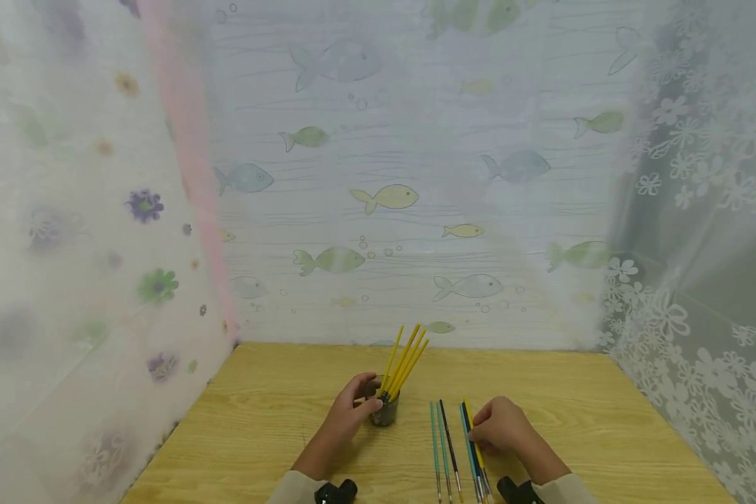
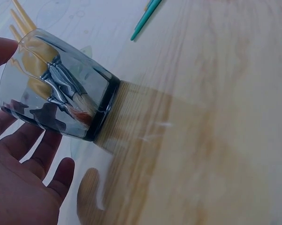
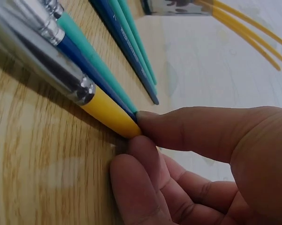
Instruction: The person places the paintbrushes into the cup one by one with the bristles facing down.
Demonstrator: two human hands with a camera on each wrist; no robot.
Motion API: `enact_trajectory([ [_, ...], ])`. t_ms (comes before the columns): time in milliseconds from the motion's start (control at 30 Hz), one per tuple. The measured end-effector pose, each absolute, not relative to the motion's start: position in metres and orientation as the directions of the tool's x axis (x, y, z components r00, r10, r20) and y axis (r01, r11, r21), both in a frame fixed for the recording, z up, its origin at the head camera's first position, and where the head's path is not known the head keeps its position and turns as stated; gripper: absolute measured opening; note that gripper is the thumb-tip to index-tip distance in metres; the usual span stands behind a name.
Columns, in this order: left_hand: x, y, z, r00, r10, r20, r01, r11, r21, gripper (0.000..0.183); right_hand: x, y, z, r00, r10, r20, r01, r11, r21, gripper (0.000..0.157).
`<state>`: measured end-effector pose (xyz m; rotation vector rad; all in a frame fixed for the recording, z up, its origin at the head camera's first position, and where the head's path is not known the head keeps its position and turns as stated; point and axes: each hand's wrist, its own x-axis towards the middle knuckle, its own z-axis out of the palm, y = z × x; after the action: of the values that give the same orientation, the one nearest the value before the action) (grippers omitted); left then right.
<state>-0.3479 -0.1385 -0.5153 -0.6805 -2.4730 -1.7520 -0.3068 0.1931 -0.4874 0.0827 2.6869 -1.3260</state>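
Note:
My left hand [image 1: 348, 411] is curled around a smoky clear glass [image 1: 383, 416] that stands on the table. Several yellow-handled paintbrushes [image 1: 406, 362] lean in it, bristles down, as the left wrist view shows through the glass wall [image 2: 91, 65]. To the right, my right hand [image 1: 502, 425] pinches a yellow paintbrush [image 3: 110, 112] between thumb and fingers near its handle. Right along that brush lie a teal paintbrush [image 3: 94, 51] and a dark blue paintbrush [image 3: 91, 70], the thumb tip at their ends.
Between glass and right hand lie two teal paintbrushes [image 1: 434, 441] and a dark one [image 1: 450, 444], bristles toward me. The wooden table [image 1: 258, 420] meets a fish-print curtain [image 1: 384, 280] at the back. Flowered sheets hang at the left [image 1: 69, 280] and right [image 1: 699, 350].

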Motion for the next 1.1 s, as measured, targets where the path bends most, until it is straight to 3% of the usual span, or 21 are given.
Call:
enact_trajectory([
  [300,-0.3468,-0.1374,-0.5134,-0.907,0.338,0.249,0.345,0.263,0.901,0.054,-0.3064,0.1921,-0.4879,-0.986,-0.021,-0.167,0.125,0.574,-0.809,0.023],
  [700,-0.3459,-0.1377,-0.5107,-0.918,0.336,0.21,0.307,0.268,0.913,0.055,-0.304,0.1892,-0.4861,-0.99,-0.005,-0.14,0.11,0.596,-0.795,0.008],
  [1100,-0.3466,-0.1385,-0.5099,-0.912,0.344,0.222,0.314,0.242,0.918,0.055,-0.3084,0.1886,-0.4829,-0.995,0.026,-0.1,0.094,0.63,-0.771,0.012],
])
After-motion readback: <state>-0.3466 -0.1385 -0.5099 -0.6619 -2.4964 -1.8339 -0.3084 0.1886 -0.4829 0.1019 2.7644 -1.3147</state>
